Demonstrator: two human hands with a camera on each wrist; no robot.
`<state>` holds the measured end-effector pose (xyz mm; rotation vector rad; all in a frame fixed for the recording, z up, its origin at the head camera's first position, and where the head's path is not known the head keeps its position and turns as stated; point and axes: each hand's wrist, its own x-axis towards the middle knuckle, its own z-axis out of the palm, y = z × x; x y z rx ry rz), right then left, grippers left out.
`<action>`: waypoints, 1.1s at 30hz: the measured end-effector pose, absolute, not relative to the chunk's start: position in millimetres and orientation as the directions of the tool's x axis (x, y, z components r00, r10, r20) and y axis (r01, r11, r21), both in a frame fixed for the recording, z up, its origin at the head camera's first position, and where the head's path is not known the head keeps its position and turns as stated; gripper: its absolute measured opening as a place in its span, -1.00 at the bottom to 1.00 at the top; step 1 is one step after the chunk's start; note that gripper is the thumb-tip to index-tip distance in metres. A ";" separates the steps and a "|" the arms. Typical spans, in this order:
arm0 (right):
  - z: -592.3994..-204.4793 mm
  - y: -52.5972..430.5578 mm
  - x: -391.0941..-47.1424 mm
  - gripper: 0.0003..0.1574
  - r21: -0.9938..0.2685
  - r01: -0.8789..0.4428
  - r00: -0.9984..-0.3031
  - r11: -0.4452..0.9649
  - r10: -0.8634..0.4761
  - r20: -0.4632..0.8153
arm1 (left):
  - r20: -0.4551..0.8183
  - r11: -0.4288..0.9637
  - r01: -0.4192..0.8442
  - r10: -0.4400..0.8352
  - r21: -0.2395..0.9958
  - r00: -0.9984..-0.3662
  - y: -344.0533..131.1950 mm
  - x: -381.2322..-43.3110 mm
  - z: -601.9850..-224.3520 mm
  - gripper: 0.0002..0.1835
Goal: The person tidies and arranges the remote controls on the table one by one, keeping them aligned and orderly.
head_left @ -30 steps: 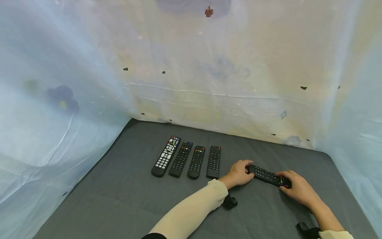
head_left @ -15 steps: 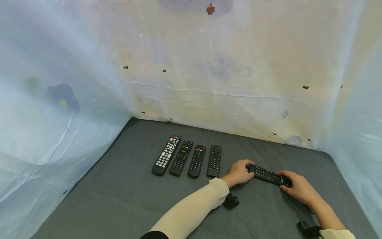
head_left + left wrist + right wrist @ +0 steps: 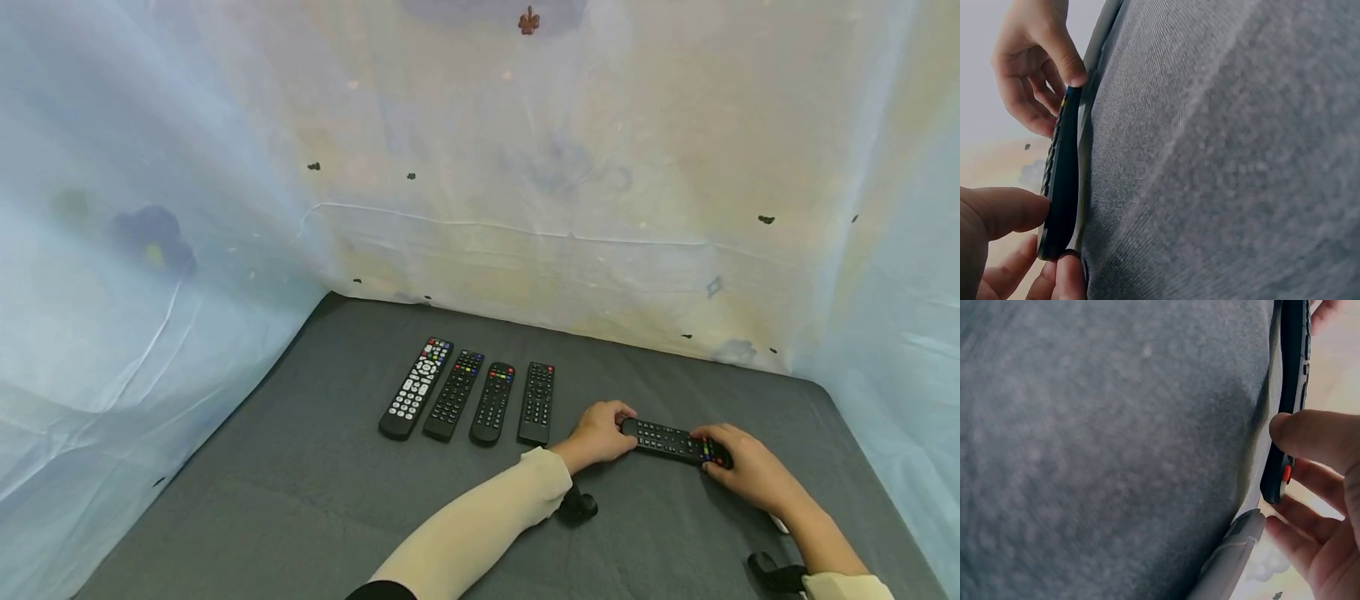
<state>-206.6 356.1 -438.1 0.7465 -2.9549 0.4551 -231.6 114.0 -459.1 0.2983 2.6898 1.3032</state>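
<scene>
Both hands hold one black remote control [image 3: 669, 442] at the right side of the grey table, close over its surface. My left hand [image 3: 603, 432] pinches the remote's left end between thumb and fingers. At the other end, the one with coloured buttons, my right hand [image 3: 746, 467] grips it the same way. The left wrist view has the remote [image 3: 1063, 181] edge-on, with the left thumb on its button side. In the right wrist view the right thumb [image 3: 1316, 434] lies along the remote's edge, near a red button.
Several more remotes stand in a slanted row left of the hands: one with white buttons [image 3: 417, 388], then dark ones [image 3: 454, 396], the last remote [image 3: 537, 404] beside the left wrist. Patterned cloth [image 3: 562, 167] hangs behind the grey table [image 3: 300, 492] and at both sides.
The held remote has turned slightly, lying a little more level across the head view. Both hands keep their hold, and the row of remotes stays as it was.
</scene>
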 end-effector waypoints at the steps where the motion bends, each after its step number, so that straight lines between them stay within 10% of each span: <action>1: -438.0 356.0 -206.5 -0.47 -0.270 -0.479 -0.878 0.835 -0.460 0.136 | -0.038 0.597 0.112 0.233 0.794 -0.972 113.4 -230.7 -459.0 -0.67; 17: -429.4 353.1 -212.4 -0.48 -0.290 -0.558 -0.829 0.777 -0.507 0.237 | -0.028 0.557 0.102 0.220 0.824 -0.975 100.4 -222.6 -453.3 -0.64; 33: -419.2 353.5 -216.3 -0.45 -0.507 -0.322 -0.940 0.800 -0.335 0.069 | -0.011 0.537 0.130 0.252 0.833 -0.968 91.0 -215.8 -449.1 -0.61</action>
